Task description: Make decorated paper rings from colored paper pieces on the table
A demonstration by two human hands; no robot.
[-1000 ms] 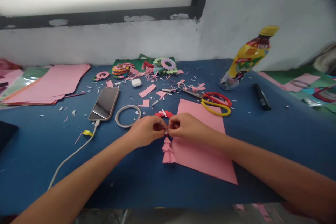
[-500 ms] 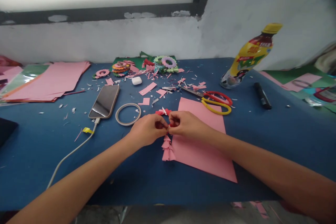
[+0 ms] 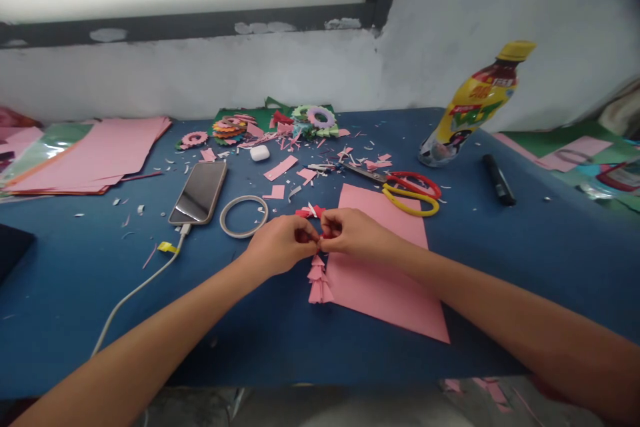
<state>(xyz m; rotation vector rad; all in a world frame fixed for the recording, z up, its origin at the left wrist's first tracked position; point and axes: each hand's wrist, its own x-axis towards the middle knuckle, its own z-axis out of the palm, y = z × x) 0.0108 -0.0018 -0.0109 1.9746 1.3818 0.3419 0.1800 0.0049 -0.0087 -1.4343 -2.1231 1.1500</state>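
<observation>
Small pink paper tree [image 3: 320,280] pinched at its top by left hand [image 3: 280,245] and right hand [image 3: 353,233], both closed on it, low over pink sheet [image 3: 385,267] on blue desk [image 3: 75,293]. Thin folds likely to tear or crush under hard pulling.

Both hands meet over the blue table [image 3: 75,293]: the left hand [image 3: 280,245] and the right hand [image 3: 353,233] pinch the top of a folded pink paper tree [image 3: 319,280] between their fingertips, with a small red paper piece [image 3: 310,212] just beyond them. The tree lies against the left edge of a pink sheet [image 3: 385,273]. Behind the sheet lie red-and-yellow scissors [image 3: 407,192]. Left of the hands sit a tape ring [image 3: 244,216] and a phone [image 3: 199,193] on a white cable [image 3: 135,293]. A yellow bottle [image 3: 473,107] stands far right, with a black marker [image 3: 497,180] near it.
</observation>
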